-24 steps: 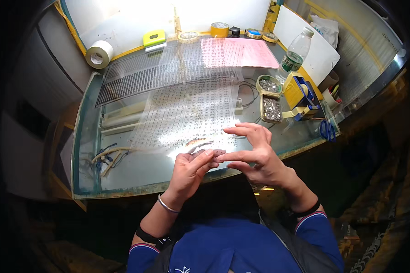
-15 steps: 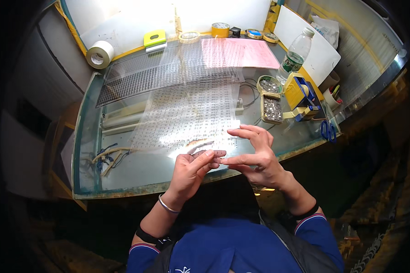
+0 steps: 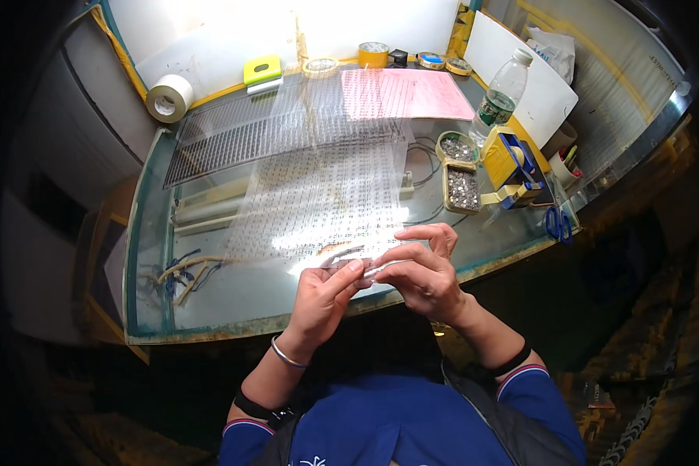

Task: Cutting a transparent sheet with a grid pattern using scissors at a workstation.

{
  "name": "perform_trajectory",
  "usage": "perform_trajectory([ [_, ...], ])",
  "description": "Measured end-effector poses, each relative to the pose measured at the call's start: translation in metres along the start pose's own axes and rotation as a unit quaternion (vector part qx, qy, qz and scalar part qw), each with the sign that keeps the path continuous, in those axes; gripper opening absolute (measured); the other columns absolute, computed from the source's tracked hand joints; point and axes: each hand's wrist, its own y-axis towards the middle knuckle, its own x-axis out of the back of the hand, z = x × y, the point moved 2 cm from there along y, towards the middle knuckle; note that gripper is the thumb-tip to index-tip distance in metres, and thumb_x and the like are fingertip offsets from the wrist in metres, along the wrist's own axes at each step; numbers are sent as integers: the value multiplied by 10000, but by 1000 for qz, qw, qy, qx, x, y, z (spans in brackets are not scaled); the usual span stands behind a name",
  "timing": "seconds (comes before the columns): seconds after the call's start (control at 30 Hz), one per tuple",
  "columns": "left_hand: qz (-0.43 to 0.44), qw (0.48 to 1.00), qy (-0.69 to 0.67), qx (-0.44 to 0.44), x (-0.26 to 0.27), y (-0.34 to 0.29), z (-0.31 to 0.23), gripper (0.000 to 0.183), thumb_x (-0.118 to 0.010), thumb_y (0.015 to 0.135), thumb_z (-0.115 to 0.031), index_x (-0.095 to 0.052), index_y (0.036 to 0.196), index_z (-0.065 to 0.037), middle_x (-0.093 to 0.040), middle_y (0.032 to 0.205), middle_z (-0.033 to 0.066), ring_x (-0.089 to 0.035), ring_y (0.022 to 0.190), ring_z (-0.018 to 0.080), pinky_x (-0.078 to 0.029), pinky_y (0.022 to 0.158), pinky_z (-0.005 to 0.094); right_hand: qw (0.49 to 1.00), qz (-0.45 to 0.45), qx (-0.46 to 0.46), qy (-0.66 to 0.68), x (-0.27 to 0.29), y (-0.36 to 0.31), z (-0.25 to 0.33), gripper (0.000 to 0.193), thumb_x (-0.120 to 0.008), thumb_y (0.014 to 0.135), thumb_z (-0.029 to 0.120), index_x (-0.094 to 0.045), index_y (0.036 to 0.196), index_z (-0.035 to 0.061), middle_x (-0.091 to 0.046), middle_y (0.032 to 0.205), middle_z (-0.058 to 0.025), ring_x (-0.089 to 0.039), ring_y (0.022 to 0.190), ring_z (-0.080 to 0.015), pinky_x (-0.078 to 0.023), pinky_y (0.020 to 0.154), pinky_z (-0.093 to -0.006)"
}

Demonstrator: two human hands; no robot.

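Observation:
A clear plastic sheet (image 3: 326, 194) covered in rows of small dots lies on the glass-topped table (image 3: 210, 303). My left hand (image 3: 322, 299) and my right hand (image 3: 423, 268) meet at its near edge. Both pinch a small clear piece (image 3: 363, 266) between thumb and fingertips, just above the table's front edge. What that piece is cannot be made out.
Two small trays of tiny studs (image 3: 462, 189) sit right of the sheet, beside a yellow-blue tape dispenser (image 3: 512, 167), blue scissors (image 3: 558, 225) and a water bottle (image 3: 501, 93). A pink sheet (image 3: 404, 93), tape rolls (image 3: 169, 97) and a green block (image 3: 262, 70) line the back.
My right hand's fingers have lowered and closed toward my left fingertips at the sheet's near edge. Everything else on the table is unmoved.

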Motion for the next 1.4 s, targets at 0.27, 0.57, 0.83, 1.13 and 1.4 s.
perform_trajectory([
  [0.27,-15,998,32,47,-10,5,1,316,-518,851,-73,-432,1150,-21,-578,1010,194,-601,856,225,-493,745,294,949,-106,-237,-181,131,0,-77,81,-688,695,93,-655,765,67,-628,963,-81,-491,1042,-278,-350,900,-365],
  [0.57,-37,999,23,16,-10,1,1,332,-508,858,-52,-409,1158,52,-585,969,242,-619,830,248,-511,725,289,835,82,-529,-127,180,-21,-148,261,-675,704,350,-700,864,145,-663,878,-45,-592,832,-215,-392,793,-315],
  [0.83,-43,999,29,11,-6,1,0,321,-507,855,-46,-418,1146,58,-582,971,252,-619,825,253,-514,722,293,811,138,-517,-235,168,-2,-139,223,-634,733,340,-693,811,139,-645,779,-68,-510,938,-251,-293,849,-360],
  [1.13,-41,999,25,8,-10,2,3,309,-504,856,-43,-424,1139,53,-583,971,248,-616,826,251,-508,727,293,831,-134,-539,-30,163,-43,-123,172,-646,694,142,-623,842,57,-636,737,-91,-555,768,-223,-293,811,-355],
  [1.4,-64,998,29,-2,-2,-4,-3,331,-506,856,-47,-400,1157,40,-572,1003,239,-605,865,249,-494,759,305,920,-47,-354,-159,110,-12,-65,161,-677,676,115,-620,823,82,-626,709,-46,-550,829,-217,-342,798,-340],
])
